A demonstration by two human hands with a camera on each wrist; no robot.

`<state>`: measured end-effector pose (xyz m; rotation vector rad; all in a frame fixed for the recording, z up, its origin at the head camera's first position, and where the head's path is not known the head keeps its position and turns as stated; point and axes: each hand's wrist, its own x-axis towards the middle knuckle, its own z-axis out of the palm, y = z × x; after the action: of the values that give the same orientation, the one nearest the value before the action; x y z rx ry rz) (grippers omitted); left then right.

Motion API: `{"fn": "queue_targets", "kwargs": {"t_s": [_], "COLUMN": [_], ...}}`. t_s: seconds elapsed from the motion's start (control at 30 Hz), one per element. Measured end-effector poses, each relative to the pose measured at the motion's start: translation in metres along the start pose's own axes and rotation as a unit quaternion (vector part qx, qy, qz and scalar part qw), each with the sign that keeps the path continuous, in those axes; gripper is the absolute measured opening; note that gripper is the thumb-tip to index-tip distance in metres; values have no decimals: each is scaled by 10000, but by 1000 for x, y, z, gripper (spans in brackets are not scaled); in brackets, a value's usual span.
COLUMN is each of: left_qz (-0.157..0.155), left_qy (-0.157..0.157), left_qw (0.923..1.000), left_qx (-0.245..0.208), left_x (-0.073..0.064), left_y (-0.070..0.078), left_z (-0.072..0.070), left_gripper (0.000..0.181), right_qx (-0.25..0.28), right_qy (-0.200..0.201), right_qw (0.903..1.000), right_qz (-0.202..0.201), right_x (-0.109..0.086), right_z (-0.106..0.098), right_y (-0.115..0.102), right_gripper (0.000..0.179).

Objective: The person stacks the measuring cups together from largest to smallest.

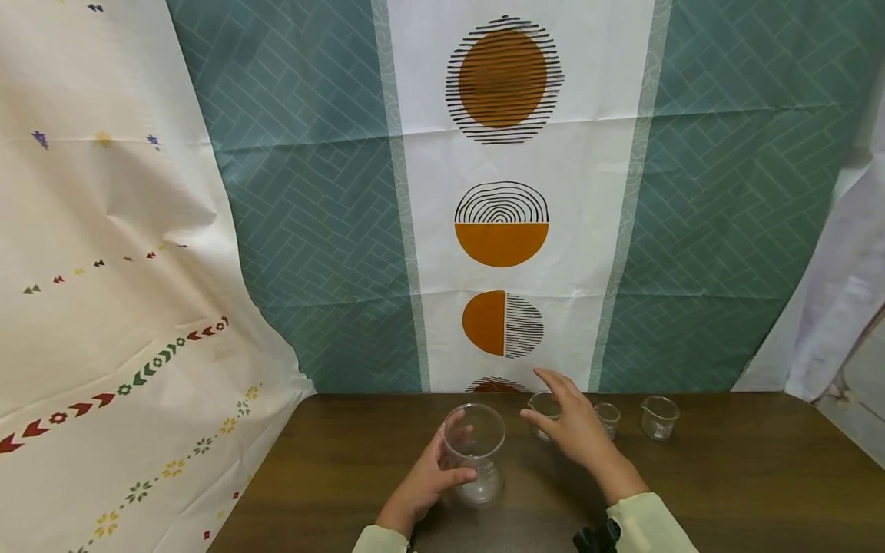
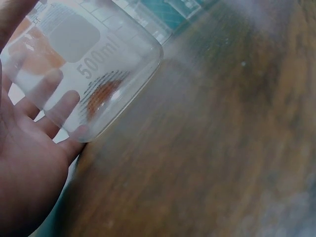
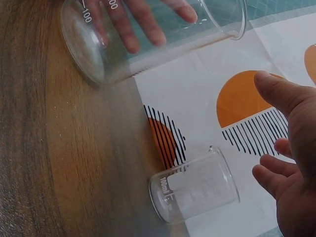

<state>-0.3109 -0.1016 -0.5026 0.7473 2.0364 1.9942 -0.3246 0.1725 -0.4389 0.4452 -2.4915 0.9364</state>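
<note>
A large clear glass beaker (image 1: 484, 480), marked 500ml in the left wrist view (image 2: 96, 59), is upright over the front middle of the table. My left hand (image 1: 437, 478) holds it from the left, thumb across the near side and fingers round the far side. To its right my right hand (image 1: 572, 424) is raised with thumb and fingers apart, holding nothing. Nearest to that hand is a smaller 100ml glass beaker (image 3: 202, 190), partly hidden behind it in the head view. The thumb and fingers are apart from its wall in the right wrist view.
Two more small glass beakers stand to the right: a smaller one (image 1: 609, 418) beside my right wrist and another (image 1: 660, 418) farther right. The brown wooden table (image 1: 747, 476) ends at a patterned cloth (image 1: 332, 253) at the back. A cream printed cloth (image 1: 138, 369) hangs on the left.
</note>
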Motion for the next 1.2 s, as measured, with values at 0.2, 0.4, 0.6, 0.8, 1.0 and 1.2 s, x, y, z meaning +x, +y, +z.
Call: {"fn": "queue_targets", "kwargs": {"t_s": [0.2, 0.4, 0.6, 0.8, 1.0, 1.2], "left_qz": [54, 61, 75, 28, 51, -23], "left_qy": [-41, -179, -148, -62, -44, -69], "left_qw": [10000, 9998, 9998, 10000, 10000, 10000], "left_qx": [57, -116, -56, 33, 27, -69], "left_x": [2, 6, 6, 5, 5, 1], "left_y": [3, 1, 1, 4, 3, -1], "left_z": [-1, -2, -3, -3, -3, -1], "left_gripper": [87, 87, 87, 87, 86, 86], "right_qx": [28, 78, 43, 2, 24, 64], "right_qy": [36, -61, -90, -78, -78, -167], "right_qw": [10000, 10000, 9999, 10000, 10000, 9998], "right_qz": [-42, -1, 14, -30, -31, 91], "right_x": [3, 4, 5, 7, 7, 3], "right_z": [-1, -1, 2, 2, 2, 5], "right_y": [0, 0, 1, 3, 5, 10], "right_gripper": [76, 75, 76, 76, 75, 74]}}
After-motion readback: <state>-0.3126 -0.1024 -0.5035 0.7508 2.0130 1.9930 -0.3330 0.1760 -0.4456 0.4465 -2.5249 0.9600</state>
